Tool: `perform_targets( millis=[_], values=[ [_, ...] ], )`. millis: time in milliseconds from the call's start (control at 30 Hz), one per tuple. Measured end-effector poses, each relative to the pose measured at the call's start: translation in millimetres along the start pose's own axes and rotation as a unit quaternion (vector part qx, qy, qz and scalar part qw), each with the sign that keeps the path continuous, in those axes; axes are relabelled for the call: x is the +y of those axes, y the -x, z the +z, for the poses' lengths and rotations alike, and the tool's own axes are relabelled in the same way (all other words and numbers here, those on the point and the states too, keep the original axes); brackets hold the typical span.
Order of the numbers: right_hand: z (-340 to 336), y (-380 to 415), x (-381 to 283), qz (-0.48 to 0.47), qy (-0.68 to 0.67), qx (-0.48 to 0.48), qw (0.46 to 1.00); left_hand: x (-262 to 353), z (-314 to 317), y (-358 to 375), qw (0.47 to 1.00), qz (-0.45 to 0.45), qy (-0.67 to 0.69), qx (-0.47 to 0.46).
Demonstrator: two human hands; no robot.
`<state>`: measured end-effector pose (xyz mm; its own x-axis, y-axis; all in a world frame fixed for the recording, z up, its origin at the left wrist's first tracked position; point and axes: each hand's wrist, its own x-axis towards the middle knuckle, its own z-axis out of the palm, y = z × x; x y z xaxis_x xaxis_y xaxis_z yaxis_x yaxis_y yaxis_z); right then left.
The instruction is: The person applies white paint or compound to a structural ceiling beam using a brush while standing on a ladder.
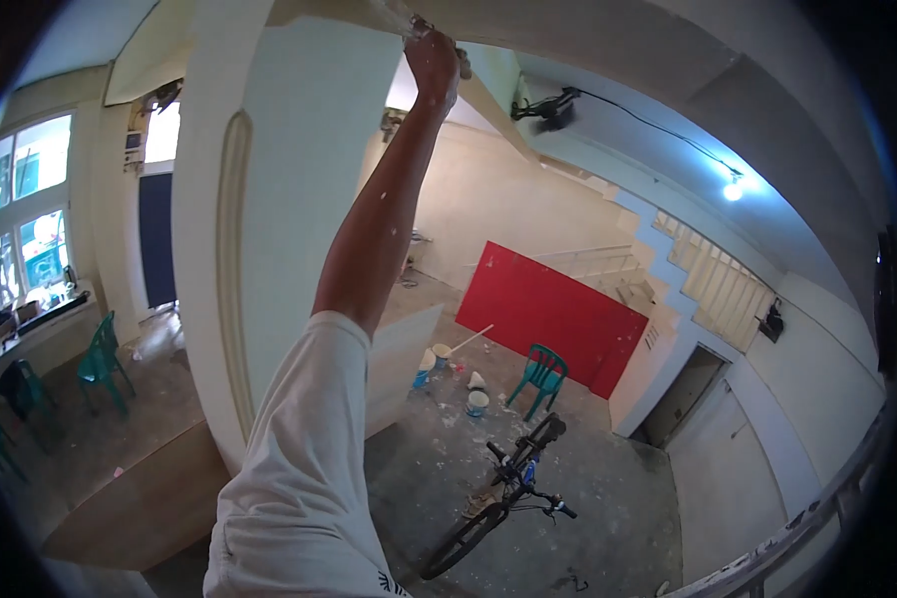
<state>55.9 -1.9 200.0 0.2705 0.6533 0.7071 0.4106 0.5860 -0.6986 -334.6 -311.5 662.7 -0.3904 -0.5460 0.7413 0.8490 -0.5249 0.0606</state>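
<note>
My left hand [436, 68] is raised high at the top of the view, on an outstretched arm in a white sleeve. Its fingers are closed around a pale, whitish tool [394, 14] that runs off the top edge, so its kind is not clear. White specks dot the hand and forearm. Close to the tool is the underside of an overhead beam [608, 30]. My right hand is out of view.
Far below, a bicycle [513, 488], a green plastic chair [541, 377] and several buckets [477, 403] stand on the spattered floor. A red panel [553, 314] leans at the back. A pillar [209, 219] rises left; a metal railing [787, 548] crosses lower right.
</note>
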Motion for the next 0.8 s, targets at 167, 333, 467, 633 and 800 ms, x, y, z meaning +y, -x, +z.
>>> perform_targets(
  millis=[167,333,467,633,800],
  values=[
    [12.8,0.0,35.1,-0.159,0.069,0.082,0.981,-21.7,8.1,51.9,0.989,-0.027,-0.072,-0.126],
    [8.9,5.3,15.4,0.008,-0.11,0.039,0.993,-29.5,-4.7,74.8,0.975,-0.052,-0.113,-0.182],
    [7.1,3.0,27.9,0.023,-0.055,-0.013,0.998,-43.0,-28.6,69.3,0.997,0.053,-0.051,-0.039],
    [5.0,2.0,12.6,0.017,-0.026,0.029,0.999,-10.6,-30.7,28.8,0.992,0.0,-0.106,-0.064],
    [10.1,9.0,17.2,0.063,-0.028,0.029,0.997,-38.2,8.0,34.8,0.989,0.105,-0.042,-0.095]
  ],
)
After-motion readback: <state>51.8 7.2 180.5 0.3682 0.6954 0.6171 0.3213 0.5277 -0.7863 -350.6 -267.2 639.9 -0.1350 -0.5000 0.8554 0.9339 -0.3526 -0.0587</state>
